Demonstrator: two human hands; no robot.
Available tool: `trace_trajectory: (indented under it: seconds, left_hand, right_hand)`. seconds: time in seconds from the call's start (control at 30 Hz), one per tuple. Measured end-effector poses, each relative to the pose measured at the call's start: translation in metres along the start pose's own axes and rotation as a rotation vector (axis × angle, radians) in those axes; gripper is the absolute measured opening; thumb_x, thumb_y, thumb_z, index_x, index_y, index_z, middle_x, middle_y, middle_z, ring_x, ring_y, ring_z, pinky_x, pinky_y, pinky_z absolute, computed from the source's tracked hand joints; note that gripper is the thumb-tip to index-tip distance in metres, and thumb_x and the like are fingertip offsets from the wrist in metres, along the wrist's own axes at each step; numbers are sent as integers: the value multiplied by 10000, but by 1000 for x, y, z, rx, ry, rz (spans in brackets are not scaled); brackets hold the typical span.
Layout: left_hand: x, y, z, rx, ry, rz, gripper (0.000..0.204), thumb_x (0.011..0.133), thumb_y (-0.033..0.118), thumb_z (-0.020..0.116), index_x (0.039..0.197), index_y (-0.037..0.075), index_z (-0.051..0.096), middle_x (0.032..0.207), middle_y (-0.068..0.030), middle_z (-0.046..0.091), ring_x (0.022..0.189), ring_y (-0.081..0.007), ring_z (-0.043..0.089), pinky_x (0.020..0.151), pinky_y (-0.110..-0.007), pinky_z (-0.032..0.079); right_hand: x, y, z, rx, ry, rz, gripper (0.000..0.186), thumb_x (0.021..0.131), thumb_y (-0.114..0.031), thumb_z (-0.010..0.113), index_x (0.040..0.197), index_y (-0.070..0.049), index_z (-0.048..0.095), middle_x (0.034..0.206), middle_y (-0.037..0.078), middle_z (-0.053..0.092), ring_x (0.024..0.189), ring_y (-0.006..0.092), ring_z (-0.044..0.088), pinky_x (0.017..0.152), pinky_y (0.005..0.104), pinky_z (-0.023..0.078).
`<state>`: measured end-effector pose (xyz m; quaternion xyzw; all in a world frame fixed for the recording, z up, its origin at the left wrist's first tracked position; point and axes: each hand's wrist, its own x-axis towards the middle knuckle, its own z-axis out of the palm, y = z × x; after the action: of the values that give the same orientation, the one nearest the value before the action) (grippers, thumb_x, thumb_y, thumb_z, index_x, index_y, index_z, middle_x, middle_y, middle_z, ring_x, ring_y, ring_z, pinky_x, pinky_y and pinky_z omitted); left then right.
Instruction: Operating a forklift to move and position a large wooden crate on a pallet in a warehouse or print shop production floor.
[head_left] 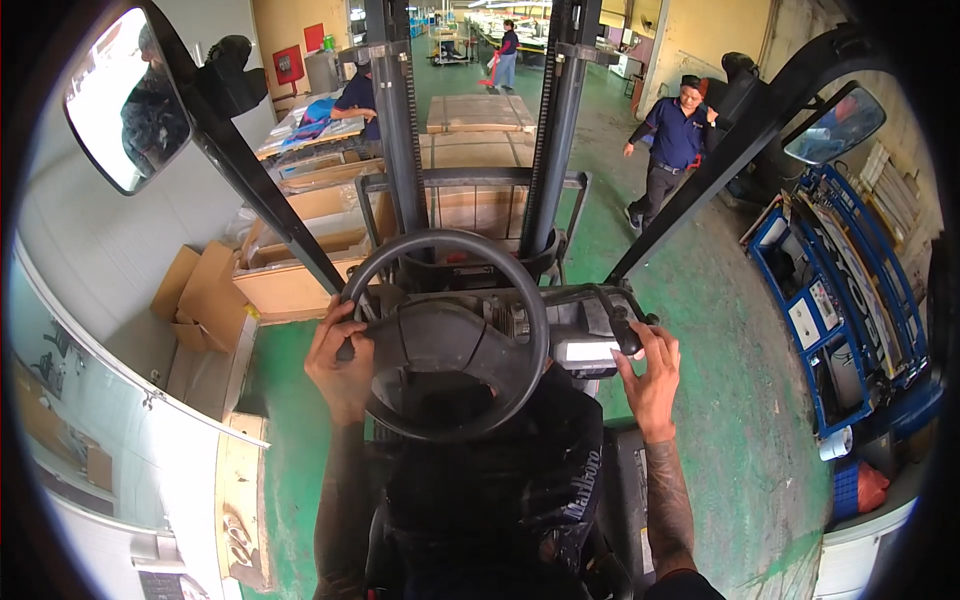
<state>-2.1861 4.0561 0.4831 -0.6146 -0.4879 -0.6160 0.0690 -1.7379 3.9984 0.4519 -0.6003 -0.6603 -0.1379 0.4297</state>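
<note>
I sit at a forklift's black steering wheel (545, 345). At the wheel's left rim, my left hand (342, 370) is closed around a dark knob (346, 350). My right hand (652, 380) grips the black-topped control lever (626, 338) at the right of the dashboard, thumb on its near side and fingers over its far side. Ahead, beyond the mast (405, 130), a stack of flat brown cartons (478, 150) stands in front of the load guard. A white panel (590, 351) lies beside the lever.
A person (672, 145) in a dark shirt walks at the front right. Another person (358, 100) bends over a table at the left, and one (506, 55) stands far ahead. Opened cardboard boxes (205, 295) line the left wall; a blue metal frame (810, 310) stands at the right.
</note>
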Motion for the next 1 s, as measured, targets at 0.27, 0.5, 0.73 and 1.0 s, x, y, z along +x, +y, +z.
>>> trace_trajectory:
  seconds: [0.27, 0.5, 0.73, 1.0]
  left_hand:
    - [-37, 15, -4, 13, 26, -118, 179, 874, -51, 628, 935, -10, 792, 1316, -174, 806, 1484, -435, 641, 1178, -507, 532]
    - [-48, 33, -3, 38, -4, -46, 206, 821, -68, 699, 947, 78, 771, 1296, -110, 802, 1513, -441, 605, 1161, -519, 554]
    - [-94, 40, -16, 63, -140, -14, 124, 812, 60, 738, 911, 123, 778, 1260, -71, 811, 1533, -359, 603, 1276, -761, 301]
    - [-89, 43, -19, 12, -118, -60, 136, 810, 13, 702, 876, 102, 780, 1234, -55, 818, 1494, -346, 647, 1320, -726, 282]
  right_hand:
    - [-9, 2, 5, 14, 2, 48, 598, 864, -208, 947, 1412, -118, 725, 1295, 157, 709, 1262, 358, 646, 1052, 496, 501]
    - [2, 0, -4, 12, 20, 46, 612, 898, -188, 924, 1463, -105, 707, 1325, 152, 720, 1255, 369, 641, 1070, 514, 501]
    - [-19, 1, 4, -32, 11, 94, 604, 908, -130, 909, 1481, -121, 720, 1087, 113, 730, 1140, 344, 648, 1015, 492, 520]
    - [-28, -4, 2, -91, 11, 145, 667, 890, -131, 925, 1523, -160, 717, 886, 34, 640, 1005, 281, 615, 961, 477, 512]
